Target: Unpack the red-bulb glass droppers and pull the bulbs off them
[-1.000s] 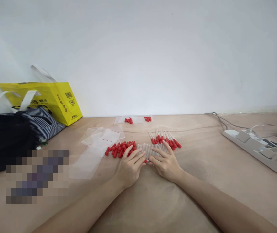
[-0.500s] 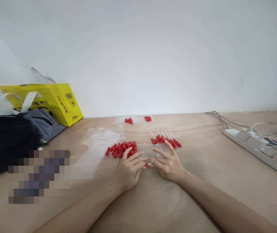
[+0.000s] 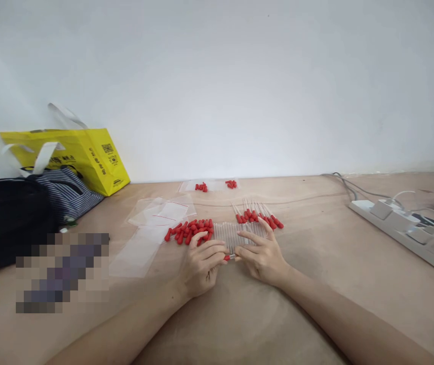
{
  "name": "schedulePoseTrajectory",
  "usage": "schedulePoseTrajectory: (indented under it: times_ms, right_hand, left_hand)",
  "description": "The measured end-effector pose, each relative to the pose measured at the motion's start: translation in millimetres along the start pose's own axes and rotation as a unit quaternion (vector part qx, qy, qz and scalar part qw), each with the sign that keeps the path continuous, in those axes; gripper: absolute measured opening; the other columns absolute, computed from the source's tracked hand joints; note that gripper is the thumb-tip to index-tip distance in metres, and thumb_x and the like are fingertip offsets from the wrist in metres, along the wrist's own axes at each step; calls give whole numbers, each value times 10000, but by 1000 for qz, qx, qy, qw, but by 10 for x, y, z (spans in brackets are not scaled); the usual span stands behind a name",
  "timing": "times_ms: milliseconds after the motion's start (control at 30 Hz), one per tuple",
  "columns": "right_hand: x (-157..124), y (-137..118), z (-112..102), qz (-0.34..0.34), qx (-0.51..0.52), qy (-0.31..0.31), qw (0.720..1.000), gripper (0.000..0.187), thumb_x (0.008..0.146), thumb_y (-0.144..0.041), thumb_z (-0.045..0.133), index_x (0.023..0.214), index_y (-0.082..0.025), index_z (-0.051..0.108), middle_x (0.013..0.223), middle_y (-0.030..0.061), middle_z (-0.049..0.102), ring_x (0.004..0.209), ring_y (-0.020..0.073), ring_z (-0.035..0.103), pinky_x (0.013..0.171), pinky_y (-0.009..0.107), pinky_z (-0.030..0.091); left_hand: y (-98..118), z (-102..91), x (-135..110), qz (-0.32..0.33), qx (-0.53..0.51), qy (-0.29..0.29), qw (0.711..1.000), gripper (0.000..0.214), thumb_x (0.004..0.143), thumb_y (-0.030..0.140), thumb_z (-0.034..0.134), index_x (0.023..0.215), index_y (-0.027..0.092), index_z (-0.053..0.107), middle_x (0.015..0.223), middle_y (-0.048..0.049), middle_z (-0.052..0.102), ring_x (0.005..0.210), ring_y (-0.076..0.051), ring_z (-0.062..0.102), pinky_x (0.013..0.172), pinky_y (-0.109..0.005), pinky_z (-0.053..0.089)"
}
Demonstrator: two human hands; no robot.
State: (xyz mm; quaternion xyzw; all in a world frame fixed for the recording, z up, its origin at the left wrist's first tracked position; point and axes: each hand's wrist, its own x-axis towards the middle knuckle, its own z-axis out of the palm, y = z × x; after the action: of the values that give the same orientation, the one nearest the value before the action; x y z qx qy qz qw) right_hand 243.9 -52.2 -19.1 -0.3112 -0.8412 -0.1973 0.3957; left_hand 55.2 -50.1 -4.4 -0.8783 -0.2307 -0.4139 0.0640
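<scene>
Between the fingertips of my left hand (image 3: 204, 262) is a red rubber bulb (image 3: 227, 258). My right hand (image 3: 260, 257) pinches a clear glass dropper tube (image 3: 233, 256), whose end meets the bulb; how deep it sits inside I cannot tell. Just beyond both hands lies a row of glass tubes (image 3: 227, 234), side by side and partly covered by the right fingers. A heap of loose red bulbs (image 3: 190, 230) lies beyond my left hand. Past my right hand lie several droppers (image 3: 253, 216), tubes with red bulbs on their ends, pointing away from me.
Clear plastic bags (image 3: 135, 253) lie to the left, and another bag with bulbs and tubes (image 3: 217, 186) lies by the wall. A yellow bag (image 3: 99, 157), a striped bag (image 3: 68, 192) and a black bag (image 3: 7, 223) stand at left. A white power strip (image 3: 402, 235) with cables is at right.
My two hands stay almost in place, fingertips still meeting around the bulb and tube. My left fingers are slightly more curled. The view has shifted a little.
</scene>
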Motion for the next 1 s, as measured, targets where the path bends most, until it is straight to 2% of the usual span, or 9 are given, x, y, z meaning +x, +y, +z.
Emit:
schedulePoseTrajectory:
  times_ms: [267, 400, 567, 633, 700, 767, 833, 900, 1000]
  right_hand:
    - [50, -87, -6, 45, 30, 14, 998, 191, 827, -215, 431, 723, -223, 590, 603, -45, 650, 891, 141, 576, 1018, 484, 66]
    - [44, -70, 1, 17, -3, 25, 1000, 174, 838, -216, 443, 730, -217, 579, 580, -48, 637, 916, 145, 566, 1015, 486, 54]
    - [-28, 45, -26, -20, -53, 10, 998, 164, 837, -213, 455, 750, -224, 592, 620, -48, 650, 965, 139, 547, 1017, 456, 78]
    - [-72, 153, -81, 0, -64, 14, 998, 169, 835, -213, 457, 745, -224, 600, 637, -41, 658, 953, 144, 554, 1014, 456, 83]
    - [-118, 281, -138, 62, -78, 29, 995, 184, 839, -232, 454, 735, -222, 606, 653, -30, 663, 900, 152, 575, 1001, 451, 116]
    - [-156, 394, -160, 138, -94, 30, 986, 205, 851, -263, 440, 755, -218, 616, 661, -13, 661, 792, 147, 595, 932, 390, 252]
    - [-185, 459, -128, 188, -109, 4, 976, 225, 862, -289, 410, 830, -221, 622, 684, 2, 652, 683, 137, 591, 747, 288, 374]
    - [-208, 473, -52, 215, -133, -30, 967, 250, 869, -295, 374, 924, -226, 608, 728, 16, 636, 603, 134, 572, 544, 242, 370]
    - [-232, 446, 69, 241, -175, -73, 952, 262, 862, -250, 345, 962, -212, 585, 756, 41, 597, 550, 140, 546, 419, 240, 311]
  left_hand:
    - [48, -49, 30, -49, -1, 41, 998, 199, 784, 109, 400, 685, 200, 546, 710, 27, 658, 658, -101, 583, 829, -354, 307]
    - [45, -31, 41, -42, 12, 28, 999, 209, 793, 105, 393, 670, 195, 535, 700, 35, 652, 659, -101, 578, 833, -364, 298]
    - [-27, -38, 27, -1, 48, 4, 999, 200, 793, 111, 400, 675, 198, 536, 729, 36, 661, 772, -130, 590, 903, -402, 268]
    - [-107, -88, 4, -11, 68, 8, 998, 188, 788, 103, 404, 714, 200, 547, 750, 31, 663, 801, -140, 588, 919, -414, 257]
    - [-205, -148, -23, -38, 96, 12, 995, 184, 791, 103, 411, 737, 202, 557, 794, 18, 662, 841, -154, 577, 913, -417, 267]
    - [-296, -191, -47, -60, 122, 9, 991, 172, 805, 137, 424, 739, 203, 569, 852, -8, 646, 873, -171, 555, 864, -391, 325]
    - [-368, -203, -65, -79, 134, 11, 988, 165, 820, 188, 430, 766, 200, 585, 848, -35, 607, 837, -171, 537, 771, -339, 394]
    - [-430, -200, -82, -110, 136, 21, 984, 183, 833, 218, 414, 858, 196, 594, 807, -44, 545, 770, -155, 520, 690, -288, 431]
    - [-544, -229, -115, -168, 148, 45, 973, 253, 843, 221, 364, 980, 171, 572, 782, -44, 480, 728, -147, 506, 666, -267, 449]
